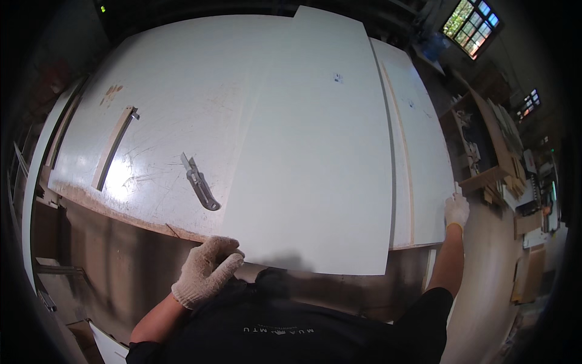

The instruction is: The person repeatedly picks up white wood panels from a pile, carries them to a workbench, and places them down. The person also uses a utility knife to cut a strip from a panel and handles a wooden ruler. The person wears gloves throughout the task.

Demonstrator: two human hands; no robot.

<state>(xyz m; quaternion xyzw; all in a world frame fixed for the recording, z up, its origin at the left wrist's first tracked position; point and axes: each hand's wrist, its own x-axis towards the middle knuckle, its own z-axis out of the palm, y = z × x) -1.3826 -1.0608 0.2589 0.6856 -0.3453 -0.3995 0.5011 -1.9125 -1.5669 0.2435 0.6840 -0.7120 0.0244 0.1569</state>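
A large white sheet (309,176) lies over the table's middle, its near edge jutting toward me. My left hand (209,267), in a knitted glove, is closed at the sheet's near left corner, with thumb and bent fingers against the edge. Far to the right, my right hand (457,210), also gloved, is at the outer edge of a second white board (429,182). Its fingers seem closed on that edge, though they show small. A utility knife (200,185) with its blade out lies left of the sheet, touched by neither hand.
The scuffed white worktable (163,79) has a worn front edge. On its left lies a narrow wooden strip (114,148) with a small metal piece at its far end. A wooden shelf unit (488,145) with stacked pieces stands to the right.
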